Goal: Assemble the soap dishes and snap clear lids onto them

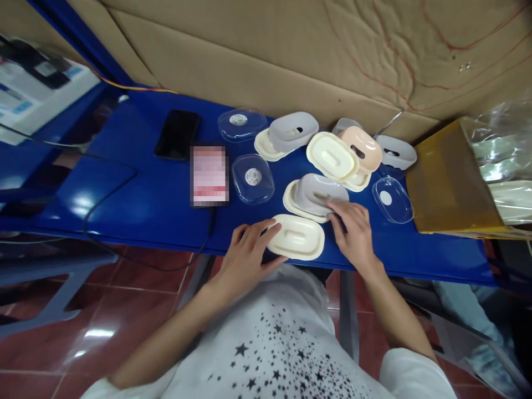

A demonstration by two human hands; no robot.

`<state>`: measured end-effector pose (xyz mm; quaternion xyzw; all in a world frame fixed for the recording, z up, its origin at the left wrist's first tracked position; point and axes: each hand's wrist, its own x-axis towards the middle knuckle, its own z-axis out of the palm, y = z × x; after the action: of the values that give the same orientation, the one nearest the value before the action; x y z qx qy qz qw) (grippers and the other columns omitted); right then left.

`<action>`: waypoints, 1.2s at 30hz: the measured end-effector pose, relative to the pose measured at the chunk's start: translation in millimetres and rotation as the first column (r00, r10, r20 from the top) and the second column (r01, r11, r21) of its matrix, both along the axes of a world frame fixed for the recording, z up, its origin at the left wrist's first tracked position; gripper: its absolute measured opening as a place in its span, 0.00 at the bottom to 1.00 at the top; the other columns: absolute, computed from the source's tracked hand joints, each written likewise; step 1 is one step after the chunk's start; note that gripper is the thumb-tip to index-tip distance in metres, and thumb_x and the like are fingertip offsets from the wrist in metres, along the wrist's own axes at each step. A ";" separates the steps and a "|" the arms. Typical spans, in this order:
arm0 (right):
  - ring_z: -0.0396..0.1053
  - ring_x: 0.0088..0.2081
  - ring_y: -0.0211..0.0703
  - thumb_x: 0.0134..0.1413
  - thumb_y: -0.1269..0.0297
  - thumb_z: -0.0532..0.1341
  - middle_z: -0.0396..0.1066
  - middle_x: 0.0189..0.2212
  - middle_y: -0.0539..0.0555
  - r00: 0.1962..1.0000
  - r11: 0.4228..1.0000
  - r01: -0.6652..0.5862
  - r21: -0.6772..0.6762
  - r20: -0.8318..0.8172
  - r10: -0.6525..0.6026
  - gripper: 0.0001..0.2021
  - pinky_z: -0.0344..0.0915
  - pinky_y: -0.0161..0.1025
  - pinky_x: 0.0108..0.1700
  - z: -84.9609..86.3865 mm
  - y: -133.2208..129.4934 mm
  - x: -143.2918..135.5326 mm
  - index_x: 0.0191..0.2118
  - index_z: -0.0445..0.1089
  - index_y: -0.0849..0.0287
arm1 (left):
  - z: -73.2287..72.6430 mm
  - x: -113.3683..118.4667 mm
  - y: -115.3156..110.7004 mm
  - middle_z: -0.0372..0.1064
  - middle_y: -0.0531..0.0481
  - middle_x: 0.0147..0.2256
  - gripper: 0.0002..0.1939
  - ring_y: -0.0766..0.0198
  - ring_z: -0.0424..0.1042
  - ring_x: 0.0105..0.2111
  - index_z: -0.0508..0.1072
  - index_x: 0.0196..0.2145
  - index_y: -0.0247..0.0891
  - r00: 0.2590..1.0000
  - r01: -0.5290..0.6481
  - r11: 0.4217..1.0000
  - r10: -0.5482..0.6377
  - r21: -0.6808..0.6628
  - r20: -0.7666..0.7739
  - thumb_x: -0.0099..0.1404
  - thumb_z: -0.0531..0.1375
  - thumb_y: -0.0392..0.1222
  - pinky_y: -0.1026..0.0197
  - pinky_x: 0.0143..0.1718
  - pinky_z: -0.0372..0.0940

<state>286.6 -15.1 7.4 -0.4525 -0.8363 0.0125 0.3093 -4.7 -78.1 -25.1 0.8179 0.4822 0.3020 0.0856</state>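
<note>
At the table's front edge my left hand (pixel 248 252) grips the left end of a cream oval plastic tray (pixel 296 238) with a raised ridge in its middle. My right hand (pixel 353 230) has its curled fingertips on the near right side of a light grey oval plastic dish (pixel 318 188), its thumb lower and apart. Under that dish lies another cream tray (pixel 291 204), partly covered. Behind are a grey slotted dish (pixel 294 128) on a cream tray, a cream tray (pixel 330 154), and a peach slotted dish (pixel 371 149).
Clear plastic lids with round stickers (pixel 251 180) lie on the blue table (pixel 124 194). A black phone (pixel 177 134) and a blurred-out pink item (pixel 209 176) are on the left, near a black cable (pixel 112 191). An open cardboard box (pixel 449 183) holding wrapped pieces stands right.
</note>
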 end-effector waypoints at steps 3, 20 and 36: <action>0.80 0.54 0.52 0.73 0.74 0.60 0.83 0.53 0.50 1.000 1.000 -0.014 0.027 -0.011 0.014 0.32 0.65 0.55 0.63 9.3 -20.2 -6.9 0.74 0.63 0.36 | -3.9 0.7 -0.1 0.75 0.32 0.61 0.35 0.43 0.78 0.58 0.58 0.71 0.41 1.000 -0.014 1.000 0.014 -0.003 0.028 0.77 0.65 0.55 0.41 0.56 0.68; 0.79 0.52 0.46 0.75 0.69 0.63 0.84 0.52 0.47 0.971 0.984 -0.171 -0.046 0.160 0.176 0.29 0.60 0.53 0.67 0.4 -77.5 -35.7 0.74 0.62 0.40 | -2.5 -10.7 1.6 0.64 0.31 0.69 0.21 0.40 0.71 0.66 0.71 0.63 0.44 0.995 0.096 0.993 -0.098 0.063 0.022 0.77 0.66 0.48 0.37 0.59 0.75; 0.60 0.76 0.54 0.75 0.63 0.65 0.70 0.71 0.57 0.962 0.978 -0.181 -0.105 0.189 0.199 0.25 0.62 0.62 0.76 -17.0 -74.8 -15.8 0.72 0.66 0.51 | 29.1 -32.8 25.2 0.72 0.39 0.67 0.19 0.49 0.70 0.70 0.71 0.65 0.42 0.973 0.228 0.969 -0.222 0.096 -0.067 0.79 0.61 0.39 0.41 0.68 0.71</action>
<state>270.8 -89.8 -9.5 -0.3821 -0.9012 0.0332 0.2018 -37.4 -53.0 4.0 0.8786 0.3724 0.2921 0.0637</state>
